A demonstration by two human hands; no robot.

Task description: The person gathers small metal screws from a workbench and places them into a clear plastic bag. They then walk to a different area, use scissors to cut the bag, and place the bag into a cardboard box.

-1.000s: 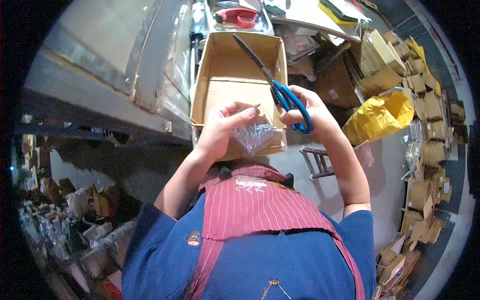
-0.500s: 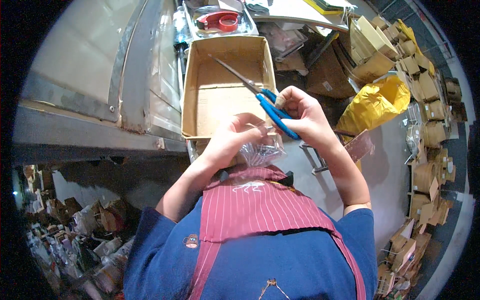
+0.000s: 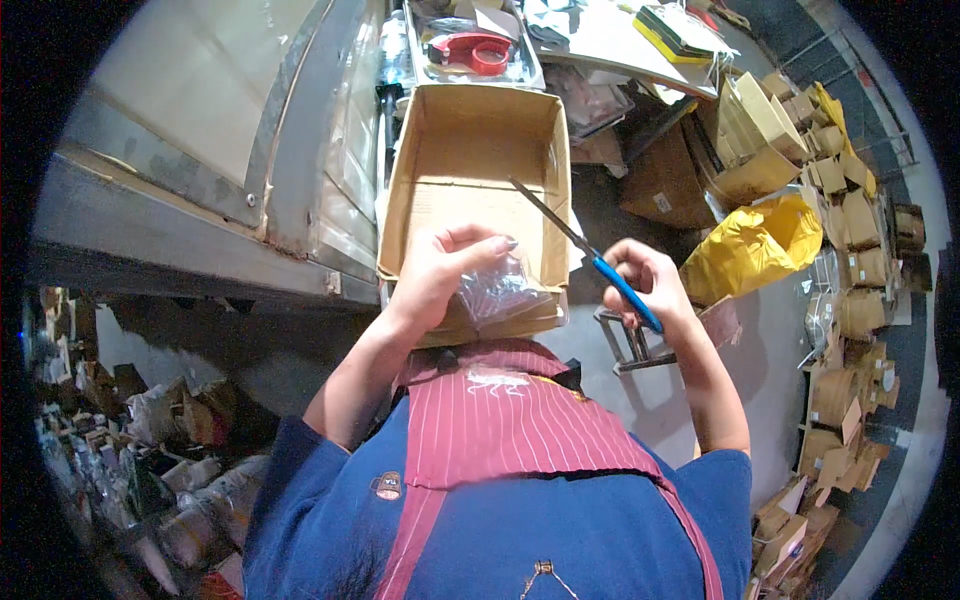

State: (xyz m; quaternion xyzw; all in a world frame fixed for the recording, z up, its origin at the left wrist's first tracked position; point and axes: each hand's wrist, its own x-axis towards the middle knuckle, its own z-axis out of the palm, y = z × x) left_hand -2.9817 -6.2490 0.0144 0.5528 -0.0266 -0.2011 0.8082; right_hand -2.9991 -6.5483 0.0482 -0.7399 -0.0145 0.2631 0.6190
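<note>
A clear plastic bag (image 3: pixel 495 292) with small, thin metal-looking pieces inside hangs from my left hand (image 3: pixel 437 272), pinched between thumb and fingers. It is over the near edge of a shallow cardboard box (image 3: pixel 480 130), whose bare inside shows. In my right hand (image 3: pixel 648 283), to the right of the box, is a pair of scissors (image 3: pixel 622 285) with blue handles. The blades look closed and point up and left over the box's right wall. What exactly the bag's pieces are is too small to make out.
A tray beyond the box holds a red tape dispenser (image 3: pixel 472 50). Left stands a metal-framed cabinet (image 3: pixel 180 215). To the right are a yellow bag (image 3: pixel 755 245), a low metal-legged stool (image 3: pixel 640 340) and many stacked cartons (image 3: pixel 850 310).
The scissors have moved right and down, away from the bag, and their blades have come together. My left hand has shifted slightly left with the bag. The whole view has shifted a little.
</note>
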